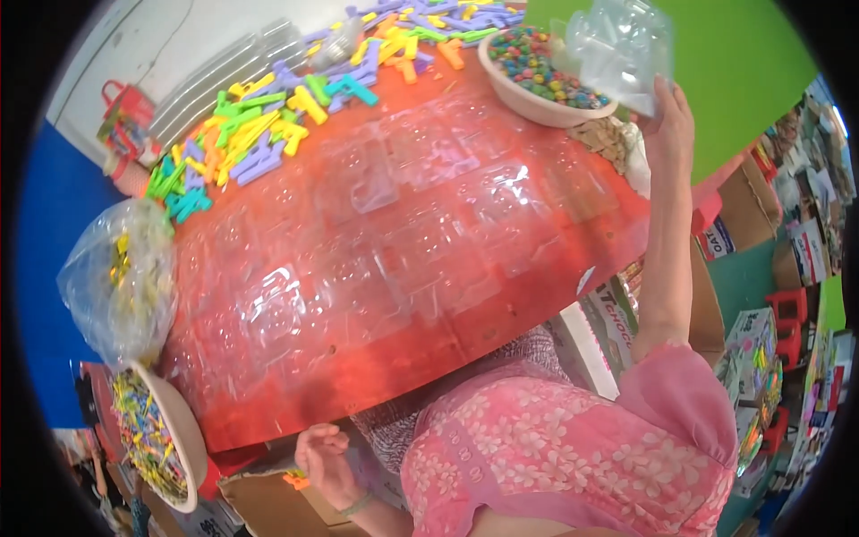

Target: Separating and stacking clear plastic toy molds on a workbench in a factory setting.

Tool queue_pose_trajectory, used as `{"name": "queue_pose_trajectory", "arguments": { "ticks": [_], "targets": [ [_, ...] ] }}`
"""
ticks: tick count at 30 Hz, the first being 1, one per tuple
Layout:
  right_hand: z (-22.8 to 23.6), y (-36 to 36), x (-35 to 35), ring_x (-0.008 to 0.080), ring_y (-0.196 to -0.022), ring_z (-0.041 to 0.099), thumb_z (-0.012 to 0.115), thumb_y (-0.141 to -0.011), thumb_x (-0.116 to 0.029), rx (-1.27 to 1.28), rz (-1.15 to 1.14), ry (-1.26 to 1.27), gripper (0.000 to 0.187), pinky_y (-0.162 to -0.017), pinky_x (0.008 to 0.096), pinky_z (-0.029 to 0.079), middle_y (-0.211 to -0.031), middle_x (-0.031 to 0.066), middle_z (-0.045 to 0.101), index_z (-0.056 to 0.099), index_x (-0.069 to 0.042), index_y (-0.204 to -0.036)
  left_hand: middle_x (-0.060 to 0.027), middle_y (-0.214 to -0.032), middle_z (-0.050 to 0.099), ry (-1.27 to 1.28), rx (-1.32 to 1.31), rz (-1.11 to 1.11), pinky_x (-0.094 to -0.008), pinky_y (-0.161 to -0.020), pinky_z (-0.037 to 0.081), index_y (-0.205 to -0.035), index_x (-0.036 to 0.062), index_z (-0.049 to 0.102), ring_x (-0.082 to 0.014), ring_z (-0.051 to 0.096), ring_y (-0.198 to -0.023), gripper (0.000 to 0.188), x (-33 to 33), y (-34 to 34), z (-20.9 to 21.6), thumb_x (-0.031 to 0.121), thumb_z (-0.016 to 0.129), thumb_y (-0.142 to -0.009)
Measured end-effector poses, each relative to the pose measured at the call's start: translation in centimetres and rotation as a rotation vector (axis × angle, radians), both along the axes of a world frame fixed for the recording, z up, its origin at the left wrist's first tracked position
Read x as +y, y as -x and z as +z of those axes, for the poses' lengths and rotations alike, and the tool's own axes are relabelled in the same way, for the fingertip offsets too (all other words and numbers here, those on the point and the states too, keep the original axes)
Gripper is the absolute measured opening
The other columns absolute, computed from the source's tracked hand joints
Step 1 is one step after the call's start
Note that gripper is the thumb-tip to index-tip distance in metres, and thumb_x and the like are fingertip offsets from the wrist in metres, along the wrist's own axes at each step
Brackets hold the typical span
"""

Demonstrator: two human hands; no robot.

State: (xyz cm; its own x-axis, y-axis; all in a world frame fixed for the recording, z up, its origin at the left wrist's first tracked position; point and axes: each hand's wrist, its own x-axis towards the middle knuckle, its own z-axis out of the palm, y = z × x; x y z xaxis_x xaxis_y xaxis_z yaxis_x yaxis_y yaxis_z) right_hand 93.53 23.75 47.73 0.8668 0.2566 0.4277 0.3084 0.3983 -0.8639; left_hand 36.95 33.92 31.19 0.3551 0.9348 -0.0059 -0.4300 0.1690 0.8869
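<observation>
My right hand [669, 116] is raised at the far right corner of the table, shut on a stack of clear plastic blister trays [622, 54]. Just beside that stack stands a pale bowl [541, 109] filled with small multicoloured balls. Rows of similar clear moulded trays [403, 242] cover the middle of the red tabletop [295, 412]. Low at the near edge of the table hovers my left hand [327, 465], fingers loosely bent and apart, with nothing visible in it. Along the far side lies a heap of small plastic toy guns [250, 125] in yellow, green, purple, orange and teal.
A clear plastic bag [94, 268] with yellowish pieces sits at the left edge. Below it, another pale bowl [188, 447] holds many small coloured pieces. Crumpled brown paper [601, 141] lies by the ball bowl. Cardboard boxes [743, 201] stand right of the table.
</observation>
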Motion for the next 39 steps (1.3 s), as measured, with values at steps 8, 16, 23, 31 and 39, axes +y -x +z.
{"name": "queue_pose_trajectory", "arguments": {
  "ticks": [8,16,23,31,39],
  "targets": [
    [-1.4,-8.1,-6.1,0.0190,-0.080,0.062,0.055,-0.095,-0.026,0.073,-0.186,0.125,0.037,-0.060,0.0277,0.052,-0.103,0.0120,0.062,0.052,0.003,-0.118,-0.0195,-0.097,0.062,-0.167,0.089,-0.217,-0.0289,-0.067,0.049,-0.102,-0.0081,0.056,-0.0196,0.059,-0.072,0.052,4.9,-5.9,4.7,0.039,0.067,-0.085],
    [-3.0,-7.3,-12.4,0.0206,-0.082,0.064,0.055,-0.092,-0.032,0.083,-0.425,0.437,0.049,-0.061,0.0287,0.054,-0.099,0.0128,0.063,0.052,0.006,-0.122,-0.0154,-0.099,0.065,-0.248,0.267,-0.515,-0.0277,-0.071,0.051,-0.103,-0.0066,0.061,-0.0185,0.062,-0.076,0.029,8.4,-16.0,7.2,0.015,0.057,-0.084],
    [-1.4,-8.3,-13.0,0.0197,-0.071,0.065,0.057,-0.088,-0.033,-0.100,-0.540,0.848,0.049,-0.054,0.0295,0.053,-0.092,0.0145,0.066,0.057,0.004,-0.120,-0.0156,-0.105,0.065,-0.150,0.173,-0.782,-0.0316,-0.078,0.052,-0.111,-0.0036,0.060,-0.0210,0.063,-0.095,0.031,7.6,-23.3,7.4,0.012,0.066,-0.086],
    [-1.0,-7.0,-10.6,0.0146,-0.072,0.060,0.056,-0.093,-0.029,0.120,-0.240,0.378,0.038,-0.051,0.0259,0.046,-0.096,0.0081,0.065,0.058,-0.002,-0.119,-0.0108,-0.104,0.067,-0.146,0.244,-0.847,-0.0269,-0.075,0.052,-0.112,-0.0025,0.060,-0.0147,0.064,-0.088,0.024,7.8,-25.8,6.9,0.007,0.061,-0.089],
    [-4.2,-2.0,6.0,0.0154,-0.093,0.062,0.061,-0.091,-0.026,0.209,0.473,0.367,0.044,-0.066,0.0317,0.053,-0.104,0.0059,0.064,0.051,-0.001,-0.125,-0.0083,-0.108,0.065,0.041,0.121,-0.784,-0.0273,-0.082,0.052,-0.119,-0.0013,0.057,-0.0136,0.063,-0.095,0.029,7.7,-23.7,7.8,0.005,0.060,-0.091]
  ]
}}
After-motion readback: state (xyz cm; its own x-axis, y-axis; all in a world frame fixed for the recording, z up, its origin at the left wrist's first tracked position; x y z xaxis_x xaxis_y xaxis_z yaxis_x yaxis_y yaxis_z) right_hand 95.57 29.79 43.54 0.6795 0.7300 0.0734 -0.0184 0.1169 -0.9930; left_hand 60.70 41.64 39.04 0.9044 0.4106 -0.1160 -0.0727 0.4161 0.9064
